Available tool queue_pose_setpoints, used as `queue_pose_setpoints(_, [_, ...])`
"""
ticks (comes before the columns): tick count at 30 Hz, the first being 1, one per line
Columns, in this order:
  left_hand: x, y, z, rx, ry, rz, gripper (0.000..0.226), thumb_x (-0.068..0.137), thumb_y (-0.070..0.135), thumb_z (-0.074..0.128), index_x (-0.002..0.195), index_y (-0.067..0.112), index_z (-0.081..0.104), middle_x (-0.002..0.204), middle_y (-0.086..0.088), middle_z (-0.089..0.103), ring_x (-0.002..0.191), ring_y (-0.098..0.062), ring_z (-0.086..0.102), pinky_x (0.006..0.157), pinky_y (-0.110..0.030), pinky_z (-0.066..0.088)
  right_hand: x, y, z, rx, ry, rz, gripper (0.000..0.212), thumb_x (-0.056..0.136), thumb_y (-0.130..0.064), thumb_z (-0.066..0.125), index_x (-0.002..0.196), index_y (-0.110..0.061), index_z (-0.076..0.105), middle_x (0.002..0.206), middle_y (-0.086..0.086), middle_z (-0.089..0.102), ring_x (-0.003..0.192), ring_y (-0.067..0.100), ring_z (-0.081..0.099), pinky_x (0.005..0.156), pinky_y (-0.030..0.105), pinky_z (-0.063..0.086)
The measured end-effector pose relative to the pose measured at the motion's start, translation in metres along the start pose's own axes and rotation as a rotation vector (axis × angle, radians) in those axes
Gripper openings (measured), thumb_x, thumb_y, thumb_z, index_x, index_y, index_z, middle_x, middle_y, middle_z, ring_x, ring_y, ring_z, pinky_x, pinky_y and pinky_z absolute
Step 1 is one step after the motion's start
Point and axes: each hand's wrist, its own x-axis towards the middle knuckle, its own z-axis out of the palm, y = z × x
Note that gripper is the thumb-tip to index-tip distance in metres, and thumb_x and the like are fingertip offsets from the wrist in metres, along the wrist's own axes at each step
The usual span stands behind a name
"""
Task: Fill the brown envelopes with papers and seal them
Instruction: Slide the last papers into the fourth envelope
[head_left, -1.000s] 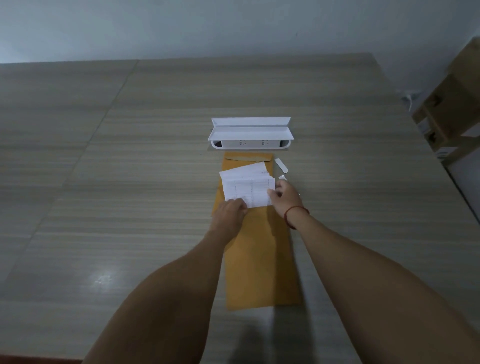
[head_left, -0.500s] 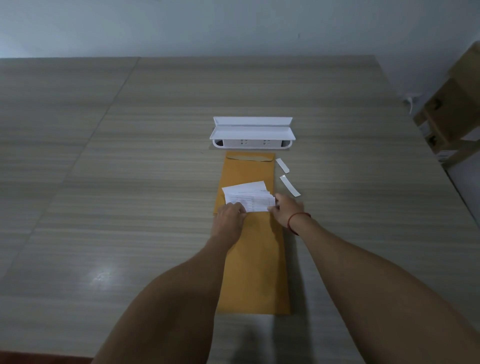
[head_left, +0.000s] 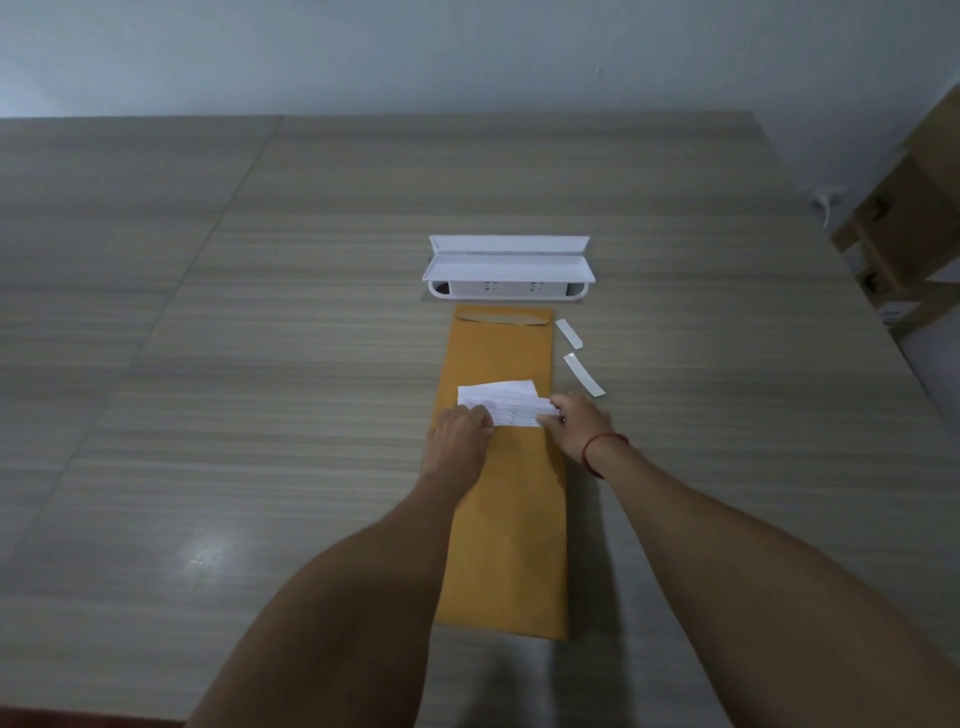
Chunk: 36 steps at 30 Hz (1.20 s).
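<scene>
A long brown envelope lies lengthwise on the table in front of me, its mouth at the far end under my hands. White printed papers stick out of that mouth by a short strip. My left hand pinches the papers' left corner at the envelope's edge. My right hand, with a red string on the wrist, holds the papers' right side. A second brown envelope lies beyond, flap at the far end, partly covered by the papers.
A white socket box with its lid open sits in the table beyond the envelopes. Two white peeled strips lie right of the far envelope. Cardboard boxes stand off the table's right edge.
The papers have slid deeper into the near envelope, so less white shows. Both hands moved a little toward me, and the near envelope straightened.
</scene>
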Motion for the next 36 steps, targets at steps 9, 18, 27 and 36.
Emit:
queue_pose_setpoints(9, [0.003,0.003,-0.008,0.059,-0.039,0.105,0.018,0.097,0.022,0.047,0.104,0.013,0.059,0.107,-0.008,0.060,0.108,-0.027,0.048,0.088,-0.038,0.039,0.001,-0.014,-0.010,0.099,-0.007,-0.051,0.043,0.089,-0.036,0.060,0.129,-0.021,0.056,0.127,0.000,0.062,0.118,0.024,0.056,0.104,0.044,0.044])
queue_pose_setpoints(18, [0.003,0.002,-0.012,0.059,-0.061,0.118,0.014,0.095,0.017,0.046,0.098,0.012,0.058,0.103,-0.008,0.059,0.105,-0.027,0.048,0.083,-0.037,0.039,0.008,-0.035,-0.032,-0.205,-0.007,-0.210,0.029,0.081,-0.043,0.067,0.104,-0.028,0.056,0.094,-0.004,0.061,0.103,0.024,0.055,0.088,0.031,0.025])
queue_pose_setpoints(27, [-0.002,-0.002,-0.010,0.075,-0.054,0.138,0.015,0.096,0.018,0.045,0.102,0.013,0.058,0.109,-0.005,0.059,0.109,-0.025,0.046,0.089,-0.038,0.039,0.008,-0.055,-0.032,-0.463,-0.218,-0.215,0.034,0.093,-0.037,0.059,0.124,-0.024,0.057,0.125,0.004,0.059,0.126,0.031,0.044,0.107,0.041,0.030])
queue_pose_setpoints(36, [-0.002,-0.008,-0.007,0.096,-0.055,0.086,0.020,0.099,0.025,0.043,0.108,0.015,0.057,0.116,-0.004,0.057,0.114,-0.025,0.045,0.091,-0.041,0.042,-0.002,-0.048,-0.016,-0.537,-0.325,-0.149,0.047,0.100,-0.006,0.036,0.141,-0.030,0.042,0.137,0.008,0.049,0.136,0.033,0.031,0.103,0.036,0.033])
